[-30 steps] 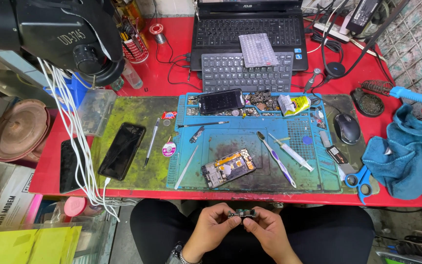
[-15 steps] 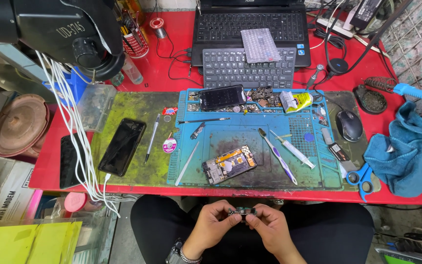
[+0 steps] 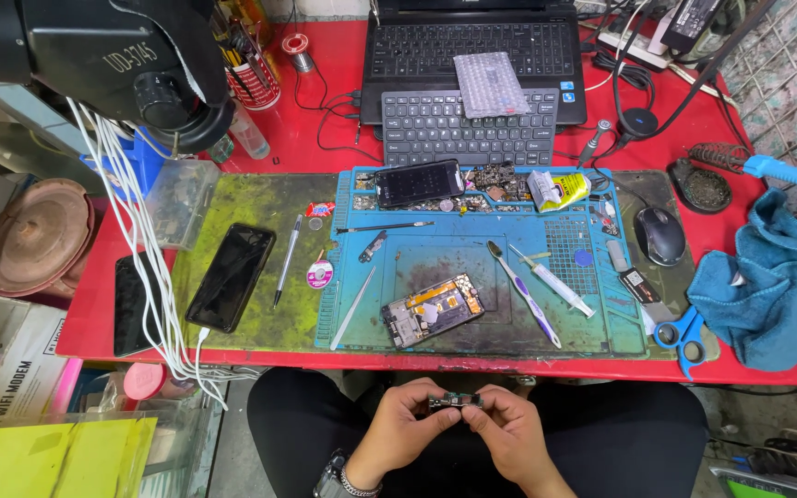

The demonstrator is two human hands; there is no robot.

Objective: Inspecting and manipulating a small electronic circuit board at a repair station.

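Over the lap, below the red counter (image 3: 325, 148) edge, the left hand (image 3: 408, 426) and right hand (image 3: 507, 433) pinch the two ends of a small, narrow phone part (image 3: 455, 401), dark with metallic glints, fingers closed tight on it. Just beyond, an opened phone (image 3: 433, 310) lies circuit-side up on the blue work mat (image 3: 472, 258), beside a toothbrush (image 3: 523, 293) and syringe (image 3: 553, 281). Farther back sit a keyboard (image 3: 468, 129) and laptop (image 3: 472, 46).
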